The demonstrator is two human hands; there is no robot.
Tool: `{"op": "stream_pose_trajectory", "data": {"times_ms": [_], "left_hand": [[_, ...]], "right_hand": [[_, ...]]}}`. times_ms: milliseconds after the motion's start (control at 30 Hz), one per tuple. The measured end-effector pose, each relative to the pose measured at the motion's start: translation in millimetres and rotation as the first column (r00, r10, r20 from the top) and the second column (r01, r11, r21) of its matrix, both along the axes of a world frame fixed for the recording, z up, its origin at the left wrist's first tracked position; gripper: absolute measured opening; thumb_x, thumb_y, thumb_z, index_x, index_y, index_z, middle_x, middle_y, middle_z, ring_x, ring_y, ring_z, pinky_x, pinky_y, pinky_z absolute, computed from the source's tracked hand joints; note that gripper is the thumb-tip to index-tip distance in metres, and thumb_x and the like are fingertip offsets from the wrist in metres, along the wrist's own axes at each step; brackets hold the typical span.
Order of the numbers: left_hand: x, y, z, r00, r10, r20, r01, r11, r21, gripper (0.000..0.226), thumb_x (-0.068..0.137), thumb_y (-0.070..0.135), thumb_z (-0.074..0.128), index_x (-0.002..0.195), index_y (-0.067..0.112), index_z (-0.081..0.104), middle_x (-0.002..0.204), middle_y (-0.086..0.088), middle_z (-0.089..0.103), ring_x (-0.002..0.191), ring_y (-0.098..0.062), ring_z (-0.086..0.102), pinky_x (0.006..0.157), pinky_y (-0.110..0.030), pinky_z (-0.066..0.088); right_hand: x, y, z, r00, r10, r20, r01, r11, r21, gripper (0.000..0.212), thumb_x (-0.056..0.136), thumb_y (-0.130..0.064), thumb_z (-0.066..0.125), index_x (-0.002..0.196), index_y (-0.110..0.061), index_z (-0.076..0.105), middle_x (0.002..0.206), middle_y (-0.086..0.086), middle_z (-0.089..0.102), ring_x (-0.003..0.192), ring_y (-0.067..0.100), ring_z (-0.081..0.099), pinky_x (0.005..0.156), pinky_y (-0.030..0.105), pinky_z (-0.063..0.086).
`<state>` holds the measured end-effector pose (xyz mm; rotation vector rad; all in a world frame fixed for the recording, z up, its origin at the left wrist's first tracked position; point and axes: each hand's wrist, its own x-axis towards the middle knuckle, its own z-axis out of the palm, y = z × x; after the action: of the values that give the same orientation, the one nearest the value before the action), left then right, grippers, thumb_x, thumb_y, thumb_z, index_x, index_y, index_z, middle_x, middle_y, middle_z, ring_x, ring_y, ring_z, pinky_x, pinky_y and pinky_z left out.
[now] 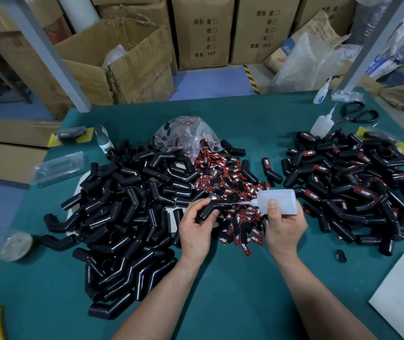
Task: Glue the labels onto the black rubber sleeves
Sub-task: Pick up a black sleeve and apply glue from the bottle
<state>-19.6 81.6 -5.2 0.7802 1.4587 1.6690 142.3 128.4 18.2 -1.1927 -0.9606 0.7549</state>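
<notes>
1. Above the green surface [233, 290], the left hand [196, 229] grips a bent black sleeve [212, 208], fingers curled round it.
2. The right hand [284, 227] grips a white glue bottle [279, 201], thumb pressed on its side. The nozzle points left at the sleeve, and its tip seems to touch it, though the view is too small to be sure.
3. Red-and-black labels [230, 182] lie heaped just behind both hands, spilling from a clear bag [186, 133].
4. Bare sleeves [127, 204] are piled on the left, labelled sleeves [350, 182] on the right.
</notes>
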Motion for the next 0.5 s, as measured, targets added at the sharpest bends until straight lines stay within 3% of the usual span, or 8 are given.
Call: {"op": "stream_pose_trajectory", "data": {"times_ms": [200,367,500], "left_hand": [[-0.5,-0.2,-0.3,1.0,-0.003,-0.002,0.003,1.0,-0.002,0.044,0.089,-0.002,0.077,0.105,0.04,0.078,0.118,0.007,0.069,0.097,-0.019,0.073,0.07,-0.032,0.063],[-0.2,-0.4,0.2,1.0,-0.003,0.002,0.003,1.0,-0.005,0.044,0.089,-0.002,0.077,0.104,0.04,0.078,0.118,0.008,0.069,0.097,-0.019,0.073,0.07,-0.032,0.063],[-0.2,-0.5,0.4,1.0,0.0,0.009,0.0,1.0,-0.003,0.045,0.089,-0.003,0.077,0.103,0.039,0.078,0.117,0.007,0.069,0.097,-0.02,0.073,0.07,-0.032,0.063]], "right_hand": [[0.9,0.8,0.3,1.0,0.0,-0.012,0.0,1.0,0.018,0.032,0.08,-0.041,0.064,0.092,-0.012,0.059,0.08,-0.032,0.068,0.071,-0.013,0.061,0.065,0.005,0.045],[-0.4,-0.5,1.6,1.0,0.013,-0.004,-0.013,1.0,-0.002,0.018,0.08,-0.04,0.065,0.089,-0.026,0.06,0.08,-0.03,0.069,0.072,-0.012,0.062,0.065,0.006,0.046],[-0.8,-1.0,1.2,1.0,0.008,0.003,-0.008,1.0,0.002,0.026,0.08,-0.041,0.064,0.09,-0.018,0.06,0.08,-0.03,0.068,0.071,-0.012,0.061,0.065,0.005,0.045]]}}
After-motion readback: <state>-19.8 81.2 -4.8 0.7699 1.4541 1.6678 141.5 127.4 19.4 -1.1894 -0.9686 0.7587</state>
